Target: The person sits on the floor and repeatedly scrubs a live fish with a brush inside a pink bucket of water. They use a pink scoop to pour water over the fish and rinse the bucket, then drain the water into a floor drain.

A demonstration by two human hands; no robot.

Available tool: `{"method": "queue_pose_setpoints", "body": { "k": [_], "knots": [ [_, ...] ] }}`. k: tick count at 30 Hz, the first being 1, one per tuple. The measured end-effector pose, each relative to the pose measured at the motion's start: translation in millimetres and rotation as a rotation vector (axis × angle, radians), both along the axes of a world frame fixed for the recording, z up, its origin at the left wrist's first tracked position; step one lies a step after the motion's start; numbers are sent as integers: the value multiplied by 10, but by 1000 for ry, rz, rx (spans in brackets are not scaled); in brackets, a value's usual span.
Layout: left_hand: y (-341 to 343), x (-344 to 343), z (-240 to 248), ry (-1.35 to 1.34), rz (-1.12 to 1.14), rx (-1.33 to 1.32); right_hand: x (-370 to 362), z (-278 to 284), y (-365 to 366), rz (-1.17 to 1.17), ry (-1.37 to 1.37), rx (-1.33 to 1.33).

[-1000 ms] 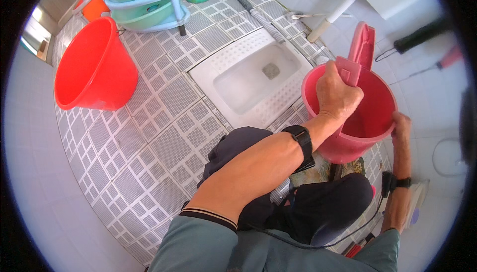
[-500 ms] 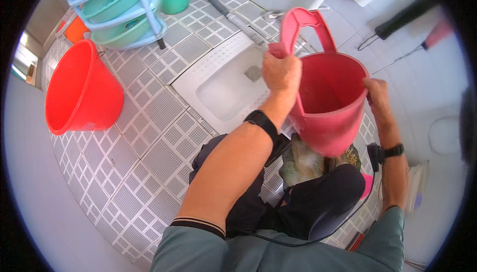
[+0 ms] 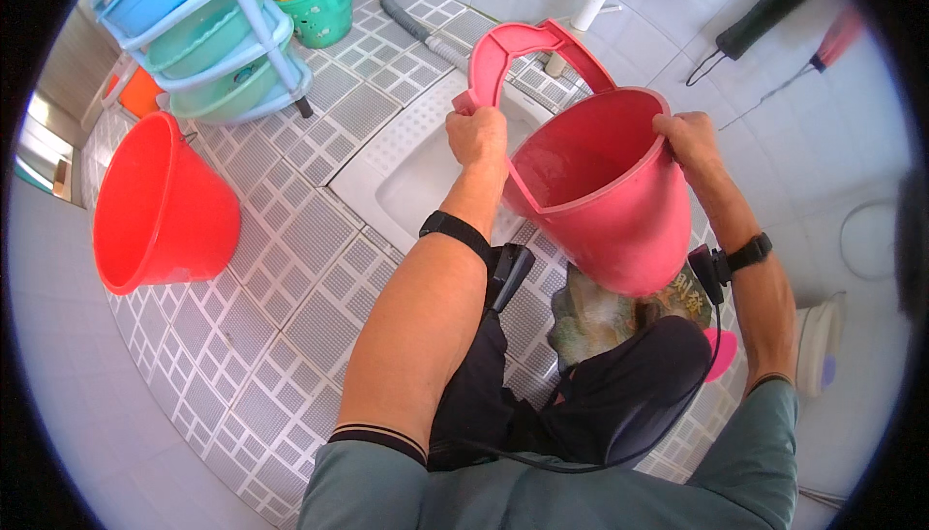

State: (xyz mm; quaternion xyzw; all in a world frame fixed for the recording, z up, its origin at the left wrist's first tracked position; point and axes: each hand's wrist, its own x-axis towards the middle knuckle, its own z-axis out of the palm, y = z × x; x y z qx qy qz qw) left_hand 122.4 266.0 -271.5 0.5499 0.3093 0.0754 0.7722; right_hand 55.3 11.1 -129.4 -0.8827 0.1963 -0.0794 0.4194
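Observation:
Both my hands hold up a pink plastic bucket (image 3: 619, 211), tilted with its mouth toward the upper left. A raised, frame-like pink handle (image 3: 527, 39) stands up from its far rim. My left hand (image 3: 477, 135) is closed on the bucket's left edge, where that piece meets the rim. On the right side, my right hand (image 3: 689, 139) pinches the rim with its thumb over the edge. Behind and left of the bucket, partly covered by it, is a white squat toilet (image 3: 373, 181) set in the floor.
A red bucket (image 3: 169, 211) lies tipped at the left. Beyond it stand a blue rack (image 3: 254, 51) of basins and a green bucket (image 3: 324, 19) full of items. A grey hose (image 3: 392, 9) runs to the toilet. Closed umbrellas (image 3: 764, 17) hang right; a patterned mat (image 3: 590, 322) lies below.
The pink bucket has moved left and leans further that way, toward the squat toilet. Both hands have gone left with it, still gripping. The view has shifted slightly.

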Motion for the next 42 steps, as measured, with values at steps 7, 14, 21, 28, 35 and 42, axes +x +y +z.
{"method": "queue_pose_setpoints", "body": {
  "k": [7, 14, 21, 28, 35, 42],
  "knots": [
    [127, -27, -6, 48, 22, -20, 131, -85, 108, 53, 16, -102],
    [388, -138, -2, 230, -66, 165, 206, -90, 427, 89, 103, -174],
    [595, -53, -254, 334, -132, 180, 436, -251, 602, 148, 130, -313],
    [569, -40, -189, 395, -164, 371, 567, -265, 744, 167, 177, -382],
    [536, -75, -139, 464, -164, 455, 747, -322, 856, 205, 190, -527],
    [606, -103, -187, 530, -199, 485, 943, -505, 997, 302, 101, -697]
  ]
}}
